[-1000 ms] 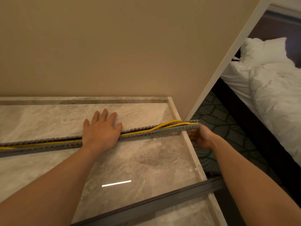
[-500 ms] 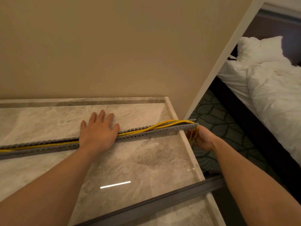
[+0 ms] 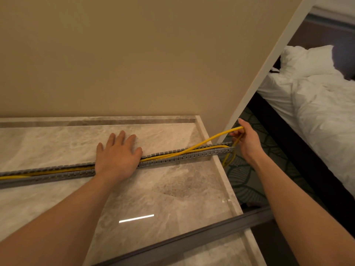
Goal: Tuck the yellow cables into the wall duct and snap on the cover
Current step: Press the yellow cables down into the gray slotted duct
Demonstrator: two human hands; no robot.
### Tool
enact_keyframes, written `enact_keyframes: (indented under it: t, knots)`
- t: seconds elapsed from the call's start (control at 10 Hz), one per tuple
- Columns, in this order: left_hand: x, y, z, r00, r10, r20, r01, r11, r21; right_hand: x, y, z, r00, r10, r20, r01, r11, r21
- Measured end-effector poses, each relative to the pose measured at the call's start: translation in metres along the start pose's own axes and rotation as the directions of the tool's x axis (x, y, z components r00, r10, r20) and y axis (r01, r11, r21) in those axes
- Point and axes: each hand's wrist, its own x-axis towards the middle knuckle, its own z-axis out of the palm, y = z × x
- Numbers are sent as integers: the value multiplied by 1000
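Head view: a grey slotted duct [image 3: 182,155] lies flat across a polished marble countertop [image 3: 172,194], running from the left border of the picture to the counter's right edge, where its end juts slightly past the raised lip. The yellow cables [image 3: 163,157] sit in its channel along most of the length.

The left hand [image 3: 118,156] lies palm down over the middle of the duct, fingers straight and spread, pressing on it and hiding that stretch.

The right hand [image 3: 247,140] is out past the counter's right edge, over the patterned carpet [image 3: 244,181]. Its curled fingers grip one cable that rises out of the duct's right end and slants up to the hand. More yellow cable hangs in a loop below the duct's end, off the counter.

A long dark grey cover strip [image 3: 192,239] lies diagonally across the near part of the counter, well apart from the duct, its right end reaching past the edge under the right forearm.

Bare marble lies between duct and cover. A beige wall [image 3: 134,54] closes the far side, ending at a white corner trim [image 3: 269,70] just beside the right hand. Beyond it stands a bed [image 3: 317,116] with white linen.
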Motion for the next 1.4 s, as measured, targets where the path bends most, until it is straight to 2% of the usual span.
enact_keyframes:
  t: [0.1, 0.2, 0.4, 0.5, 0.6, 0.7, 0.8, 0.9, 1.0, 1.1, 1.3, 1.4]
  knots:
    - [0, 1, 0, 1000, 2, 2, -2, 1000, -2, -4, 1, -4, 999, -34, -9, 33, 995, -94]
    - [-1, 1, -1, 1000, 2, 6, -2, 1000, -3, -9, 6, -10, 1000, -7, -11, 5, 980, -201]
    - [-1, 2, -2, 1000, -1, 7, 1, 1000, -11, -22, 17, -20, 994, 72, 82, -22, 865, -502]
    - [-2, 2, -3, 1000, -2, 9, 2, 1000, -11, -25, 18, -18, 992, 76, 104, -4, 824, -566]
    - [-2, 2, -4, 1000, -2, 9, 2, 1000, -14, -29, 12, -12, 987, -120, 104, 159, 748, -644]
    - [-2, 3, -4, 1000, -3, 11, 3, 1000, -17, -42, 0, -2, 931, -349, 112, 337, 695, -636]
    - [-2, 3, -3, 1000, -6, 10, 6, 1000, -18, -63, -12, 8, 827, -499, 259, 528, 529, -664]
    - [-1, 2, -3, 1000, -5, 12, 5, 1000, -16, -92, -18, 16, 723, -489, 488, 669, 319, -671]
    - [-2, 2, -3, 1000, -4, 13, 4, 1000, -17, -115, -11, 24, 697, -346, 628, 685, 64, -726]
    - [-2, 2, -3, 1000, -3, 11, 3, 1000, -15, -125, -1, 30, 739, -229, 634, 634, -85, -769]
    - [-2, 2, -3, 1000, -3, 12, 3, 1000, -9, -132, 6, 39, 786, -279, 552, 549, -97, -830]
    - [-2, 1, -2, 1000, -2, 11, 2, 1000, -7, -136, 9, 36, 770, -315, 555, 537, -151, -830]
